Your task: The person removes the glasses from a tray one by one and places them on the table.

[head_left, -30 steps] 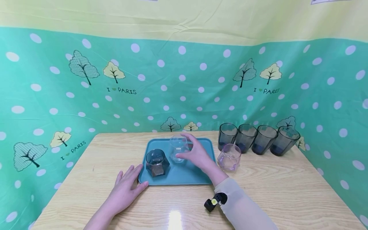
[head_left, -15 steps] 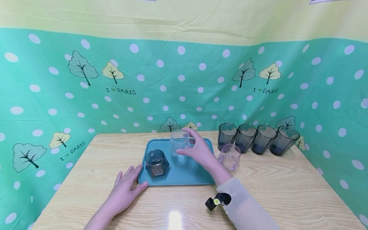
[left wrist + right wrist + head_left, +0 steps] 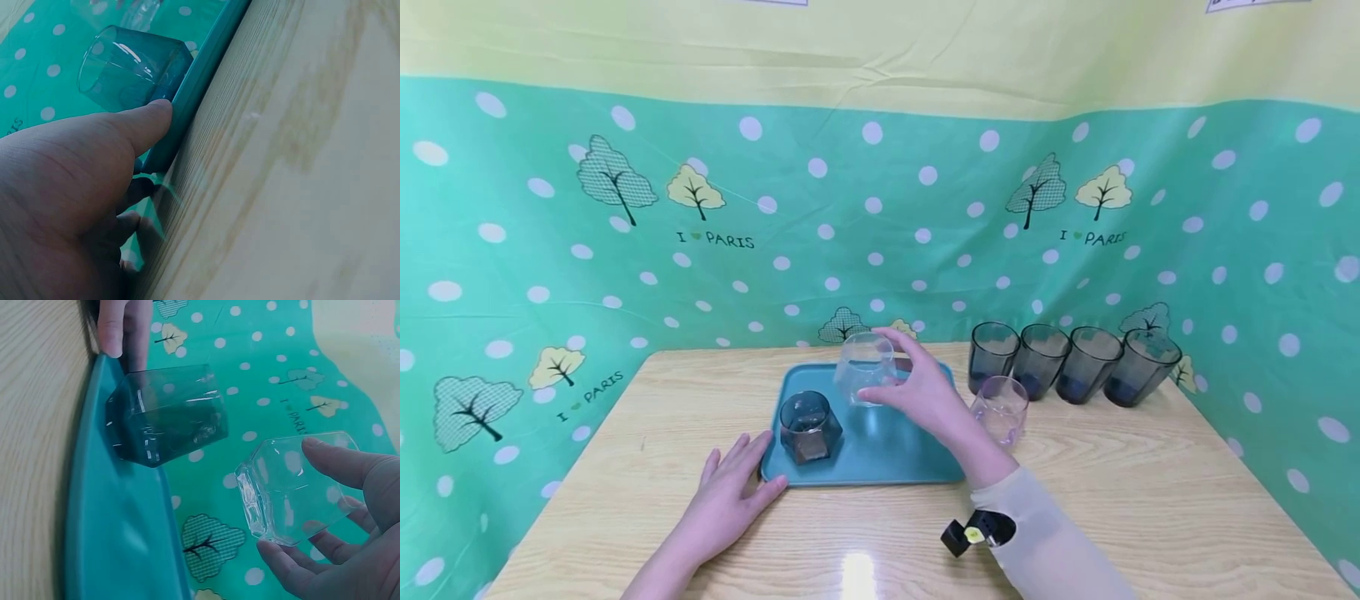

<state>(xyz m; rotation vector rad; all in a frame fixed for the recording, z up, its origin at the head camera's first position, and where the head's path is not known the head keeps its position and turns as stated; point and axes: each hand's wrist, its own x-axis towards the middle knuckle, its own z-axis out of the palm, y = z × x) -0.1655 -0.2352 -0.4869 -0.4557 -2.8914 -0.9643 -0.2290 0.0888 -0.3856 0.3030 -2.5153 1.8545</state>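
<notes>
In the head view my right hand (image 3: 920, 390) holds a clear faceted glass (image 3: 863, 367) above the back of a blue tray (image 3: 895, 467). The right wrist view shows this glass (image 3: 300, 487) raised off the tray and tilted, with the thumb on one side and the fingers on the other. A dark grey faceted glass (image 3: 810, 433) stands on the left part of the tray. Beside it, my left hand (image 3: 726, 496) touches the tray's front left corner, fingers fairly straight along the side and thumb at the front rim. The left wrist view has that thumb (image 3: 150, 122) against the rim.
A pinkish clear glass (image 3: 1000, 410) stands on the wooden table (image 3: 1150, 492) just right of the tray, partly behind the right forearm. Several tall dark tumblers (image 3: 1043, 360) line the back right. A polka-dot cloth (image 3: 880, 225) hangs behind and at both sides.
My right hand has lifted the clear glass from the tray and tipped it, moving slightly up and back. The left hand, dark glass and tray stay in place.
</notes>
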